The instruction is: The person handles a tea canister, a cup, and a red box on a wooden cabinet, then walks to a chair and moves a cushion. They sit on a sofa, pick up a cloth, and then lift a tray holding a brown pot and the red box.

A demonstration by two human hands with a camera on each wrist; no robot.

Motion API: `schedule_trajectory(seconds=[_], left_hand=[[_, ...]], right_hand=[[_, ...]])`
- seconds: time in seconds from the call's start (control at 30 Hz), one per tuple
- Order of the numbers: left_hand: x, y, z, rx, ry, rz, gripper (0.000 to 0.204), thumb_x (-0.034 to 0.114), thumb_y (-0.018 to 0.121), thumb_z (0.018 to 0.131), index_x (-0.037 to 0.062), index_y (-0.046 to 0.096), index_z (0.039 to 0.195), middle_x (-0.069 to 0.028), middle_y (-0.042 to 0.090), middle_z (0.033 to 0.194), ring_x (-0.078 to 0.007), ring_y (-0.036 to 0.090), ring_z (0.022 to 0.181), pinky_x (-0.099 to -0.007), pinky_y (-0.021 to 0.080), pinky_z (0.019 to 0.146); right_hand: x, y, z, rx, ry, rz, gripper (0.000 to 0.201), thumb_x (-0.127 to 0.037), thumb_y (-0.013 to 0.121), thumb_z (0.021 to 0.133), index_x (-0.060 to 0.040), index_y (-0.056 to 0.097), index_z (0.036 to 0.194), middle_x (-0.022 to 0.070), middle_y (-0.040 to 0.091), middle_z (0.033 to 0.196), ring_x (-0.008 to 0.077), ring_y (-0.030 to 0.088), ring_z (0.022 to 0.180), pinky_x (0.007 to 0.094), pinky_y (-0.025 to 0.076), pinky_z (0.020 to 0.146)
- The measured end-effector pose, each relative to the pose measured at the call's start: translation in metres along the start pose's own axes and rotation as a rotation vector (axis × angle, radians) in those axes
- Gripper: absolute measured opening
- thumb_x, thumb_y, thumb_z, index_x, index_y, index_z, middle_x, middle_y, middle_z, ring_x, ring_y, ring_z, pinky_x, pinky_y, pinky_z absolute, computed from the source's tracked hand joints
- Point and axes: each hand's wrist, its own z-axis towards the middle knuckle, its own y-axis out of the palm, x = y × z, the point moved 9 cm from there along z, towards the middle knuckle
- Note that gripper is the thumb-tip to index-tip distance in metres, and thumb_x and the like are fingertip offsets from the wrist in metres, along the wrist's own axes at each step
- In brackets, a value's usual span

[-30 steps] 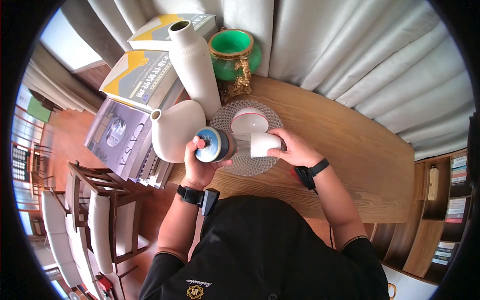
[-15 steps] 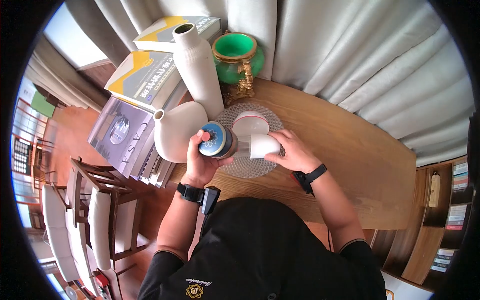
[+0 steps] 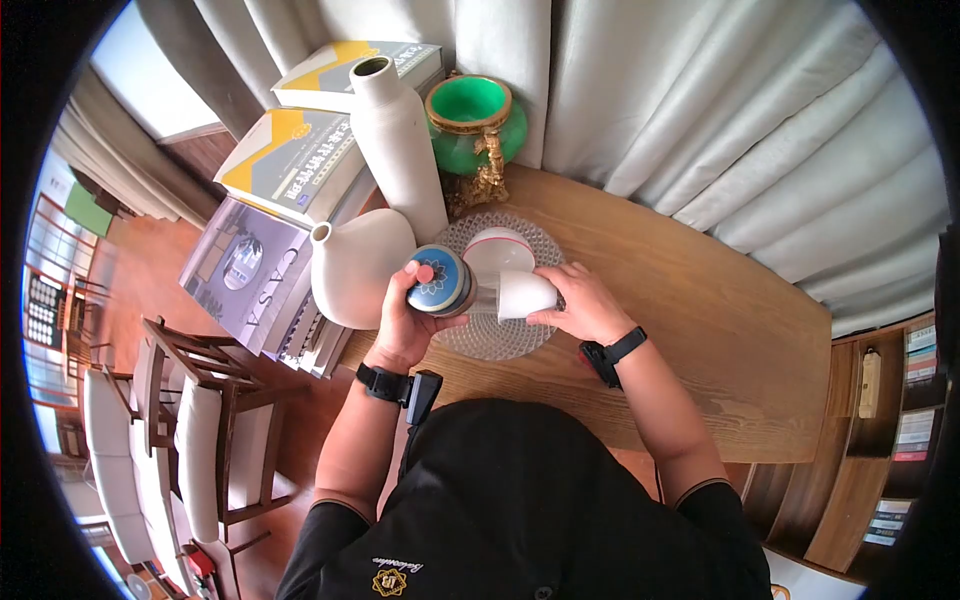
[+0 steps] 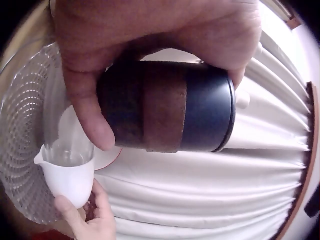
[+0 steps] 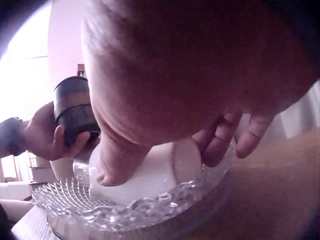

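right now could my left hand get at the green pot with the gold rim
Probably not easily: your left hand grips a dark, blue-topped container, and the tall white vase stands beside the green pot on that side.

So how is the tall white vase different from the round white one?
The tall vase is long and slim, but the round vase is short and wide. The tall vase has a big mouth; the round vase has a tiny one. Both are white, with openings at the top.
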Motion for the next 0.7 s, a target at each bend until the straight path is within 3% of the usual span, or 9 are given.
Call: schedule_trajectory(seconds=[0.3, 0.53, 0.7], left_hand=[[0.003, 0.005, -0.004, 0.033, -0.002, -0.015, 0.056, 0.055, 0.051, 0.097, 0.0088, 0.053, 0.129, -0.0138, 0.067, 0.120, -0.0313, 0.071, 0.103, -0.0449, 0.065, 0.076], [0.006, 0.011, -0.015, 0.030, 0.002, 0.023, 0.054, 0.053, 0.051, 0.097, 0.0088, 0.054, 0.128, -0.0124, 0.067, 0.120, -0.0290, 0.070, 0.106, -0.0459, 0.062, 0.081], [0.014, 0.015, -0.038, 0.093, 0.116, 0.263, 0.052, 0.045, 0.056, 0.099, 0.0056, 0.052, 0.133, -0.0092, 0.066, 0.120, -0.0220, 0.067, 0.107, -0.0419, 0.059, 0.087]], right_hand=[[-0.004, 0.000, -0.001, -0.016, 0.038, 0.028, 0.068, -0.045, 0.080, 0.081, -0.0041, 0.059, 0.131, 0.0172, 0.065, 0.122, 0.0364, 0.056, 0.115, 0.0448, 0.045, 0.101], [0.004, 0.006, -0.001, -0.009, 0.046, 0.021, 0.068, -0.044, 0.078, 0.083, -0.0029, 0.058, 0.134, 0.0189, 0.063, 0.124, 0.0376, 0.055, 0.116, 0.0451, 0.044, 0.102], [0.000, 0.004, -0.004, 0.024, 0.059, 0.038, 0.067, -0.041, 0.077, 0.084, -0.0019, 0.057, 0.134, 0.0206, 0.061, 0.129, 0.0395, 0.055, 0.118, 0.0454, 0.044, 0.103]])
